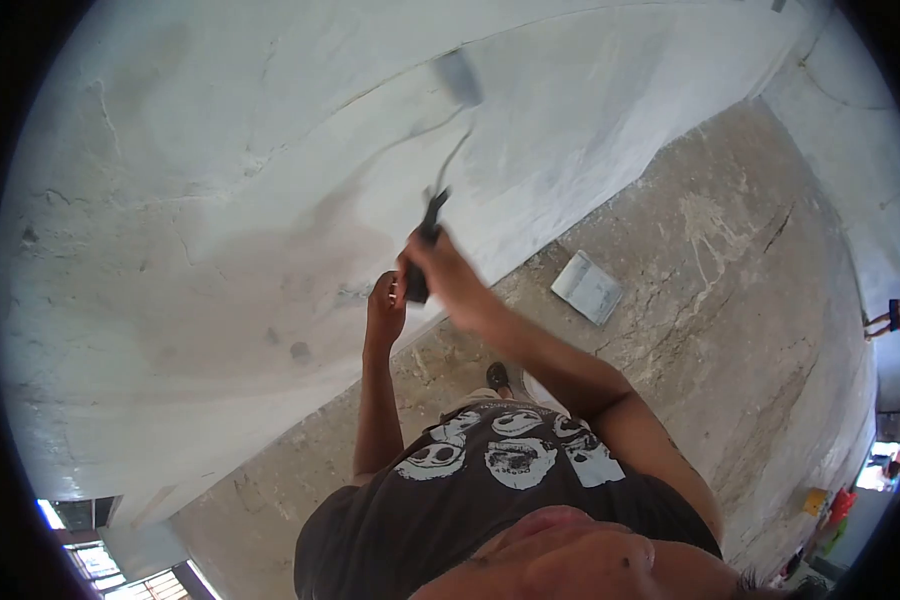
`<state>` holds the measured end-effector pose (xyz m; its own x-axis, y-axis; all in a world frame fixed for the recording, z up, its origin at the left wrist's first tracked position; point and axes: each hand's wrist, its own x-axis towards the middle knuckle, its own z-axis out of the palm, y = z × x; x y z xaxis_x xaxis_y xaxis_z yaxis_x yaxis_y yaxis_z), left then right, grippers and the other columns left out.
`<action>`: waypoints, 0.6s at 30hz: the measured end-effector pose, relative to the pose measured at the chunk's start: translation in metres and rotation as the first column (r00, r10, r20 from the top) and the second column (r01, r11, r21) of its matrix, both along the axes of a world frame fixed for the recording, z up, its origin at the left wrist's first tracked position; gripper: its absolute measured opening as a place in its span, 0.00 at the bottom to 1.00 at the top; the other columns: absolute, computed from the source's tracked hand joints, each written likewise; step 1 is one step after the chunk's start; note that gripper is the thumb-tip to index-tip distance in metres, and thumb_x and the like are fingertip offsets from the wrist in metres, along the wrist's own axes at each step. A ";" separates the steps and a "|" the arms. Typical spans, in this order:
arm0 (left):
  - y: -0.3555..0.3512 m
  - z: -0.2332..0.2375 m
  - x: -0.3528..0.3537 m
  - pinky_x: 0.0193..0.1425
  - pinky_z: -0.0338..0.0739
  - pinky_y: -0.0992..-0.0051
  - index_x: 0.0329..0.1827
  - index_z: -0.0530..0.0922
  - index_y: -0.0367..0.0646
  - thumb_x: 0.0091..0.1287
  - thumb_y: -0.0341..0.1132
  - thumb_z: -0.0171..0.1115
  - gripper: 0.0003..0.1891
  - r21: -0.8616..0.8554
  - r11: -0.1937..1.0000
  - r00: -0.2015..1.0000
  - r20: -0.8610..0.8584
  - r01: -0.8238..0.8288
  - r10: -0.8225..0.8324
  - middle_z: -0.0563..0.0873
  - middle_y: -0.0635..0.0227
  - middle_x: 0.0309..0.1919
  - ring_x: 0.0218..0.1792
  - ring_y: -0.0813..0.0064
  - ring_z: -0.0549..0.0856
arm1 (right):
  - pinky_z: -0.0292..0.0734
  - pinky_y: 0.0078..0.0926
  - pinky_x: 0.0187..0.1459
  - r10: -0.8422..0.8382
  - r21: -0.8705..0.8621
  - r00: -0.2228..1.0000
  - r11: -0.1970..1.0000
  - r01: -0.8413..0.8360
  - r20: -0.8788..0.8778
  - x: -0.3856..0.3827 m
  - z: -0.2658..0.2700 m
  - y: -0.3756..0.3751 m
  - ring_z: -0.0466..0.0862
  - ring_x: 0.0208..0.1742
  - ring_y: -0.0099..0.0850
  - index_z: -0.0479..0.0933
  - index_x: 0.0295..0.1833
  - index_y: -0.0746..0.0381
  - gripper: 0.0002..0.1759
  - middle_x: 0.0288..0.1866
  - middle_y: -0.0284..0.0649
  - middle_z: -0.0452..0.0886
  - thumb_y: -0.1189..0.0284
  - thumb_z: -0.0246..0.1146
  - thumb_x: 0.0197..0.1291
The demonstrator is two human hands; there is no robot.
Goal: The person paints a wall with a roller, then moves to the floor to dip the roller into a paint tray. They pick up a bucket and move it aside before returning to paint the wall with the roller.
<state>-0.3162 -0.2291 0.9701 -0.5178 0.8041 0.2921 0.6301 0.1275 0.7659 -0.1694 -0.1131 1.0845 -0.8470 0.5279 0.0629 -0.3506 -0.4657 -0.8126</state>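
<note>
My right hand (435, 265) is wrapped round the black handle of a paint roller (457, 78). Its thin metal rod rises from the handle to the roller head, which is against the pale wall and slightly blurred. Beside the handle's lower end is my left hand (385, 295), its fingers curled. Whether those fingers grip the handle is unclear. A shadow of the arms and tool falls on the wall (300, 235), which has cracks and darker patches.
A whitish square slab or container (587, 288) lies on the stained concrete floor (710, 290). A dark shoe (498, 376) shows below me. Part of another person (882, 322) is at the far right, with red and yellow items (840, 503) lower down. Windows (120, 570) are at lower left.
</note>
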 end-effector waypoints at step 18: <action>-0.102 -0.090 -0.024 0.39 0.80 0.71 0.53 0.77 0.36 0.74 0.34 0.57 0.11 0.093 0.968 0.239 0.970 -0.232 -0.036 0.83 0.62 0.41 0.35 0.70 0.83 | 0.79 0.29 0.21 0.171 -0.003 0.975 0.985 -0.172 0.143 0.003 -0.035 -0.100 0.79 0.20 0.28 0.56 0.51 0.64 0.12 0.30 0.40 0.74 0.67 0.48 0.77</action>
<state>-0.3397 -0.3316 0.8800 -0.5856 0.7248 -0.3630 -0.6014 -0.0883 0.7940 -0.1661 -0.2134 1.0499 -0.9254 0.3741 -0.0604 -0.1469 -0.5011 -0.8528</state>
